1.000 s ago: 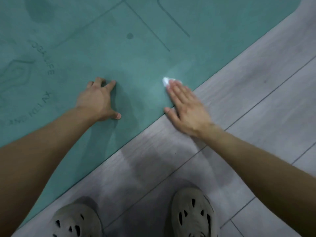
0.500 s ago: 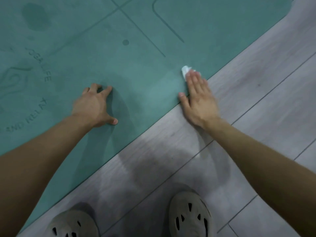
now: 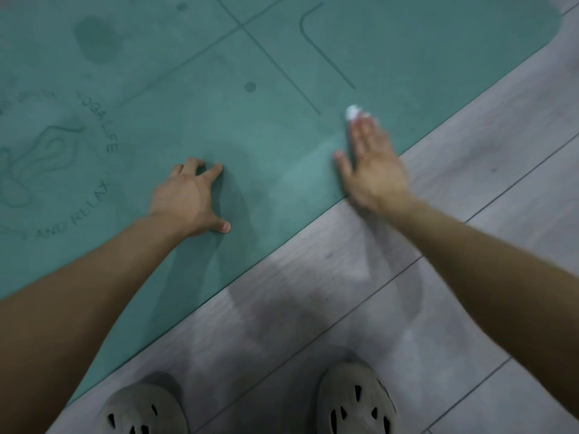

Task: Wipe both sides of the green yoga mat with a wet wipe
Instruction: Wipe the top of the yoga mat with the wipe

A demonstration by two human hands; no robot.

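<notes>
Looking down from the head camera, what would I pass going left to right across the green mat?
Printed YOGALIFE lettering → left hand, braced on the yoga mat → right hand, pressing the wet wipe under its fingertips near the mat's edge.

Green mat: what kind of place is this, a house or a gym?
Probably indoors, a home or small studio; I cannot tell which. A green rubbery yoga mat lies flat on a pale grey wood-plank floor, and the person wears grey holed clogs.
</notes>
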